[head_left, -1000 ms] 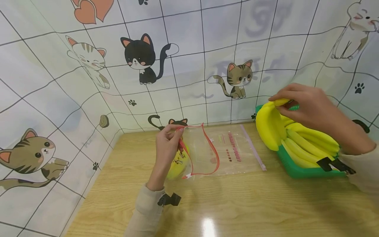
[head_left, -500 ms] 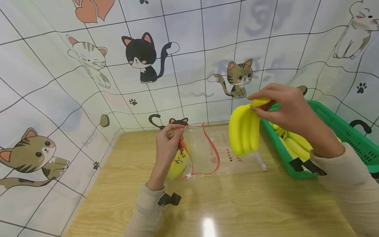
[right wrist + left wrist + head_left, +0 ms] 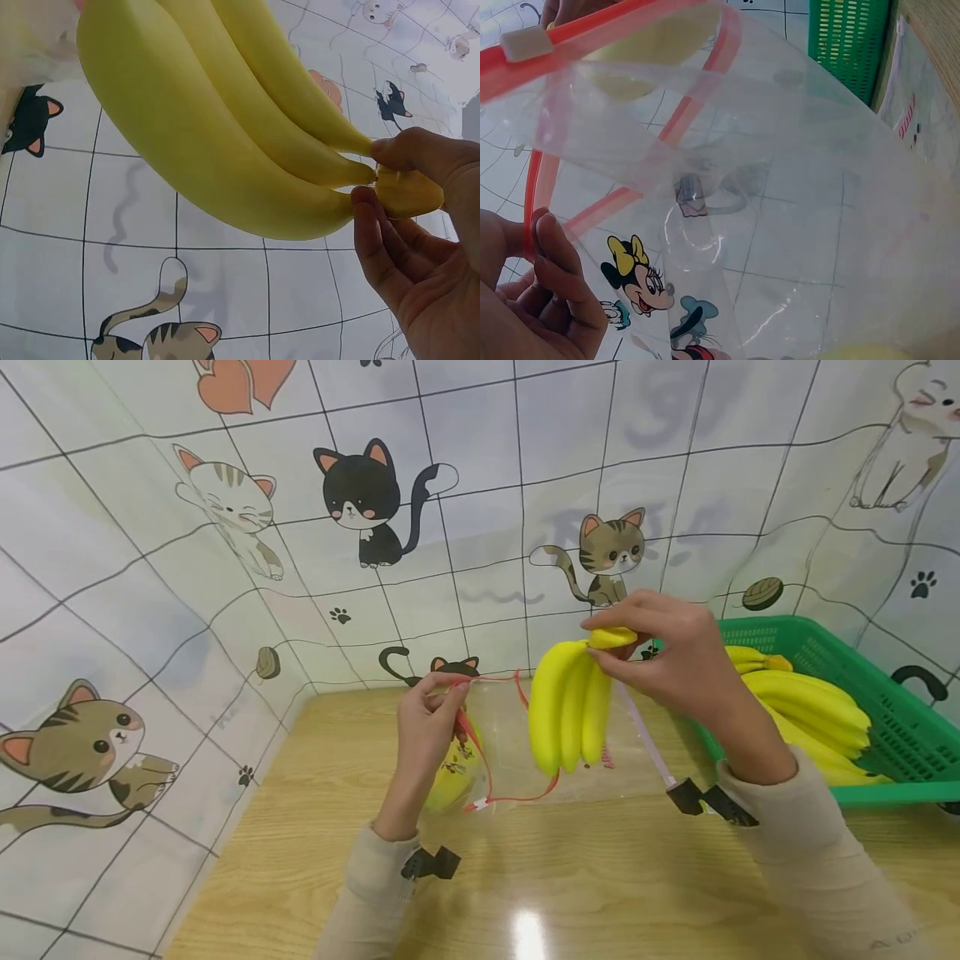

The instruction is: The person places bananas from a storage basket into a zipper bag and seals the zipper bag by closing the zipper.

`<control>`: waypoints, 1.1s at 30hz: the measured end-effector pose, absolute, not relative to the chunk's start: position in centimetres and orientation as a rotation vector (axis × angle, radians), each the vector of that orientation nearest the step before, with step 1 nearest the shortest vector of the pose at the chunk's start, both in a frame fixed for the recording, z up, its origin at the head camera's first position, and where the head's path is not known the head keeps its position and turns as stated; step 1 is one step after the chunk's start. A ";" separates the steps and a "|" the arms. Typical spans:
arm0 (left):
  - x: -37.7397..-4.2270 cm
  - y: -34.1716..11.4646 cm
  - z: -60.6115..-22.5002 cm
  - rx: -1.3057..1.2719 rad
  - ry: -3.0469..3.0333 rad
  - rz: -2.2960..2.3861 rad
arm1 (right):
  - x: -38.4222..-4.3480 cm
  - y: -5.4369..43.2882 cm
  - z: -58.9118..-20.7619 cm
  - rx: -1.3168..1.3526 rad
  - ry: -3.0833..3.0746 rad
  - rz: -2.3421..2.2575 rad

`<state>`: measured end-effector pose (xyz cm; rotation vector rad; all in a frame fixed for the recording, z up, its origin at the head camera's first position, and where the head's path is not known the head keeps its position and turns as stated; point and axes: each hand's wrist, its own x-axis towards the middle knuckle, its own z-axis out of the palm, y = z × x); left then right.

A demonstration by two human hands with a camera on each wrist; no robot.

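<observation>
My left hand (image 3: 427, 722) pinches the red-edged mouth of a clear zip bag (image 3: 780, 225) printed with cartoon figures. The mouth is spread wide, and a white slider (image 3: 526, 45) sits on the red strip. Something yellow (image 3: 452, 777) shows through the bag's left part; its kind cannot be told. My right hand (image 3: 667, 647) grips the stem of a bunch of yellow bananas (image 3: 566, 706), which hangs in the air in front of the bag's mouth. In the right wrist view, thumb and fingers hold the bunch's stem end (image 3: 409, 193). From the left wrist, the bananas look blurred through the plastic.
On the right stands a green basket (image 3: 892, 793) with more banana bunches (image 3: 813, 706) in it. A second clear bag with a lavender strip (image 3: 647, 735) lies flat on the wooden table (image 3: 600, 885). A cat-printed wall covering (image 3: 487, 552) rises behind the table.
My right hand has lifted the banana bunch out of the green basket and carried it left to the bag's mouth. The left hand has held its place on the bag's edge.
</observation>
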<state>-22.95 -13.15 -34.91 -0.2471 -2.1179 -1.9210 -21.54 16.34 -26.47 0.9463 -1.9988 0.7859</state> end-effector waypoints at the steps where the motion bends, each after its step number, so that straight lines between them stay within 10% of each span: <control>1: -22.9 -13.1 -34.9 -0.246 -2.119 -1.924 | -21.5 16.2 -26.7 0.948 -1.982 0.794; 33: -23.0 -12.8 -34.8 -0.240 -2.154 -1.873 | -21.2 10.9 -30.8 0.819 -1.993 0.939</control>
